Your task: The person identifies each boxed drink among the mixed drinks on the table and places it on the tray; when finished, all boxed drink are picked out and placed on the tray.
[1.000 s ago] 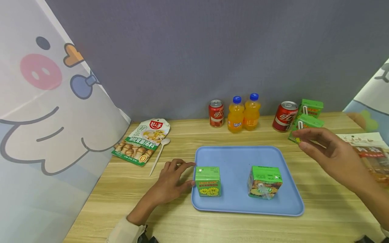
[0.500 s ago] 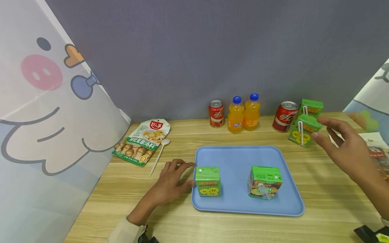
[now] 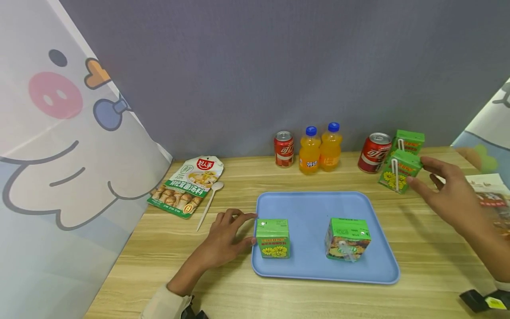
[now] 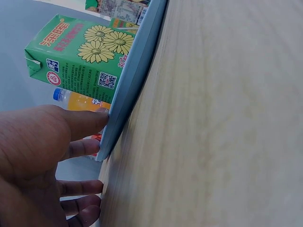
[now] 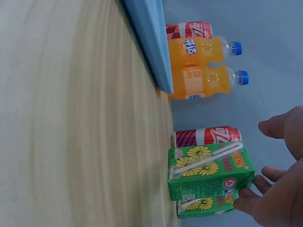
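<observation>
My right hand (image 3: 452, 195) reaches to the front green drink carton (image 3: 403, 165), which stands upright with a white straw on its face. In the right wrist view its fingers (image 5: 255, 194) are at the carton's side, while the thumb is held apart. A second green carton (image 3: 412, 138) stands just behind. My left hand (image 3: 227, 243) lies at the left edge of the blue tray (image 3: 307, 208), thumb and index finger touching the rim in the left wrist view. On the tray stand a left carton (image 3: 273, 239) and a right carton (image 3: 347, 241), apart from each other.
A cola can (image 3: 374, 153) is close beside the far cartons. Two orange soda bottles (image 3: 310, 150) and another red can (image 3: 283, 149) line the back wall. A soup-base pouch (image 3: 187, 186) and a white spoon (image 3: 210, 205) lie left; a brown-and-white packet (image 3: 492, 197) lies right.
The right hand first draws back to the right from above the front carton, then moves slightly left to its side. The left hand and the cartons stay in place.
</observation>
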### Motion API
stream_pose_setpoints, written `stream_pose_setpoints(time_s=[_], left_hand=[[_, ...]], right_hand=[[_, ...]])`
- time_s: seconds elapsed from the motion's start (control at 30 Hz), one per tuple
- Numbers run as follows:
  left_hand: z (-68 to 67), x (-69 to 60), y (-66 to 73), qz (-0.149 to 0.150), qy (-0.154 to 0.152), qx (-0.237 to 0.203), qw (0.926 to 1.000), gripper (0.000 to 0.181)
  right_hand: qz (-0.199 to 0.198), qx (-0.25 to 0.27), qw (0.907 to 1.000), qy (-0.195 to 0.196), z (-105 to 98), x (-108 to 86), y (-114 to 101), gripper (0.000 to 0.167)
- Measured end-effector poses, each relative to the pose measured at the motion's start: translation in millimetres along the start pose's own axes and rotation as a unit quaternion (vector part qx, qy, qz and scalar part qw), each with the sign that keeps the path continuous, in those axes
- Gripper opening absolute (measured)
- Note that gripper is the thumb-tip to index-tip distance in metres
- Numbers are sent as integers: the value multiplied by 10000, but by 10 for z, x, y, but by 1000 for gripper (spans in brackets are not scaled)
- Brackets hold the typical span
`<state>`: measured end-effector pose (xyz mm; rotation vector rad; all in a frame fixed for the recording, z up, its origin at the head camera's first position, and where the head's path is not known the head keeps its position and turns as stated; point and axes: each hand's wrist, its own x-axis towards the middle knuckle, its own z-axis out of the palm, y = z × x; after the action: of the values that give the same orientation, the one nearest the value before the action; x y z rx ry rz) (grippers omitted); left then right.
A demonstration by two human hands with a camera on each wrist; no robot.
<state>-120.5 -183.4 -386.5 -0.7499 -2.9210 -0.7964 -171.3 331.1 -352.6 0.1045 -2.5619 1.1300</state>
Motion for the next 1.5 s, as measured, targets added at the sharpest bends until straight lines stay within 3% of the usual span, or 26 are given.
stream_pose_setpoints(time_s=[0.43, 0.77, 1.07, 1.5], left_hand=[[7, -1, -13, 25, 27, 4, 10000, 56], [6, 0, -12, -20, 6, -24, 10000, 55], [10, 10, -18, 54, 4, 13, 10000, 56], [10, 9, -23, 5, -23, -6, 10000, 56]], right_hand=[[260, -2, 9988, 408, 44, 80, 110, 70], [709, 334, 9969, -82, 98, 176, 273, 80], [1011, 262, 9944, -138, 173, 230, 374, 81], [1045, 715, 9919, -18, 216, 249, 407, 80]])
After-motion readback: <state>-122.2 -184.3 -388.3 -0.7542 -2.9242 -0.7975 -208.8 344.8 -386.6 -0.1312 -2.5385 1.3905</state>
